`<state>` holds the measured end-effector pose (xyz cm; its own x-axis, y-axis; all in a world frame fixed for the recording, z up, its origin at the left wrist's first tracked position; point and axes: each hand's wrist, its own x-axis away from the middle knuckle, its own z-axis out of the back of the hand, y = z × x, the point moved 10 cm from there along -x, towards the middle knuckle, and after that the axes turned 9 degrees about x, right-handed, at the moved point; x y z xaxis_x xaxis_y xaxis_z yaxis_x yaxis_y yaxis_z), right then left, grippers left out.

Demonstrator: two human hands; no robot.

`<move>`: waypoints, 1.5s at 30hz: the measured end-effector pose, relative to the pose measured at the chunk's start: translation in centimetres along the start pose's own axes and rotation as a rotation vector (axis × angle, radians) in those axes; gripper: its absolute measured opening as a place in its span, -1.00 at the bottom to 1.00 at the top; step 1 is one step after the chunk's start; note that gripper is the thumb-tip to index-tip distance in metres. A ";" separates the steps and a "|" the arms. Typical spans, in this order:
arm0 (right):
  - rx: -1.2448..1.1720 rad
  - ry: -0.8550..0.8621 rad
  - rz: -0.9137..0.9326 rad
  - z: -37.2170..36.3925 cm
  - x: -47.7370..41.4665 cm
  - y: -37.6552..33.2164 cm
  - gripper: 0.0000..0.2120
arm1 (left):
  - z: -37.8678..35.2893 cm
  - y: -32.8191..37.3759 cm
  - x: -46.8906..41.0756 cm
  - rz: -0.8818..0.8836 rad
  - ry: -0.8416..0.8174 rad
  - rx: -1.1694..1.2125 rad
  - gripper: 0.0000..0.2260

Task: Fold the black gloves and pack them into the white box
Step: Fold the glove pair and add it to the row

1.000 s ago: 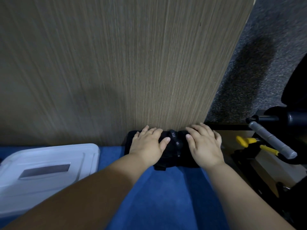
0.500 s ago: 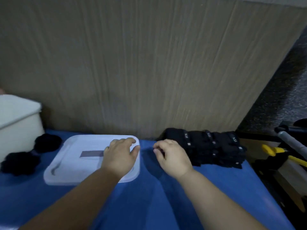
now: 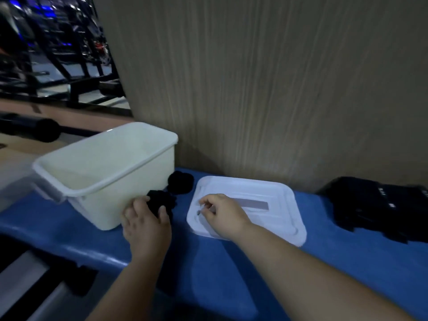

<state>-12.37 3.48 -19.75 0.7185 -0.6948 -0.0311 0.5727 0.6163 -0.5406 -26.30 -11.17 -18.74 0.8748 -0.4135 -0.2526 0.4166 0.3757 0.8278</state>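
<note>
Black glove bundle [image 3: 161,202]: on blue surface [image 3: 231,274], against the right wall of white box [image 3: 108,205]; left hand [image 3: 146,225] grips it from the near side.
Second bundle [image 3: 180,185]: just beyond.
Right hand [image 3: 222,215]: fingers curled over white lid [image 3: 282,218]; grasp cannot be told.
Folded glove stack [image 3: 379,207]: far right.

Left hand [image 3: 146,225] off lid [image 3: 278,193], now grips balled glove [image 3: 159,202]; right hand [image 3: 222,213] moved over lid.
</note>
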 end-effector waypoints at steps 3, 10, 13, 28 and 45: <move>-0.020 -0.070 0.010 -2.3 -1.8 -2.6 -0.61 | -1.1 -2.0 -1.2 0.074 -0.135 0.127 -0.55; -0.026 -0.223 -0.024 -4.9 -3.5 -4.7 -0.50 | -2.4 -1.5 -1.8 0.087 -0.257 0.248 -0.67; -0.131 -0.193 -0.042 -4.2 -3.1 -4.4 -0.55 | -2.3 -1.0 -1.5 0.105 -0.263 0.309 -0.72; -0.576 0.169 -0.244 8.1 9.2 7.8 -0.89 | -10.2 11.7 10.2 -0.002 -0.812 0.565 -0.57; -0.555 0.397 -0.139 15.0 22.4 18.2 -0.67 | -18.6 19.2 23.3 -0.137 -1.238 0.550 -0.78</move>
<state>20.12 4.70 -17.66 0.3936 -0.9019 -0.1782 0.2866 0.3045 -0.9084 6.72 1.82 -18.05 -0.0790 -0.9966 0.0220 0.0752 0.0161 0.9970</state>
